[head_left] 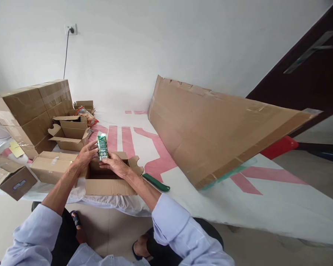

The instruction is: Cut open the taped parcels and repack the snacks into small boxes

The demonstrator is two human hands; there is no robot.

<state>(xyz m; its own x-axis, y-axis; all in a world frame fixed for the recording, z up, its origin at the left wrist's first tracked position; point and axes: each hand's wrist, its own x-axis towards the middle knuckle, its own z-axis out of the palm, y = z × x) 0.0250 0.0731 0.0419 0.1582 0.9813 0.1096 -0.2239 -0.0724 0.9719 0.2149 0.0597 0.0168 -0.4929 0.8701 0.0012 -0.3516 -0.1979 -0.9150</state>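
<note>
"Green carton: where does it sit among everything?"

"Biggest first. The worktop spreads beneath the open box, a cardboard sheet slants up to the box's right, and stacked boxes rise beyond it, to the left."

"And closer in?"

"A taped box lies just left of the open box."

"The hands?"

"Left hand and right hand are above the open box, and each grip has its fingers around the carton."

"How far along, then?"

"The taped box is closed up. The open box has its flaps spread, so that one isn't shut, and the carton is outside it. What lies deep inside, I can't tell."
</note>
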